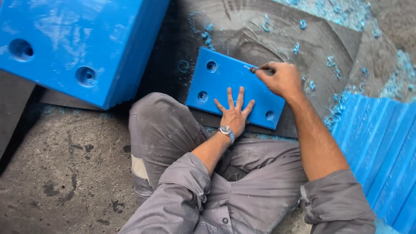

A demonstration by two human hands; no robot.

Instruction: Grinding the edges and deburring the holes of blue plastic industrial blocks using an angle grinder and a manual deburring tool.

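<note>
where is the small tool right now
In the head view the tool is in the right hand, its tip at the far edge of the blue plate that the left hand presses flat.

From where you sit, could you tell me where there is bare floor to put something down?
Bare concrete floor lies left of the knee, below the stack of blue plates. The dark mat beyond the right hand carries blue shavings. It is crowded at right, by the fanned blue plates.
</note>
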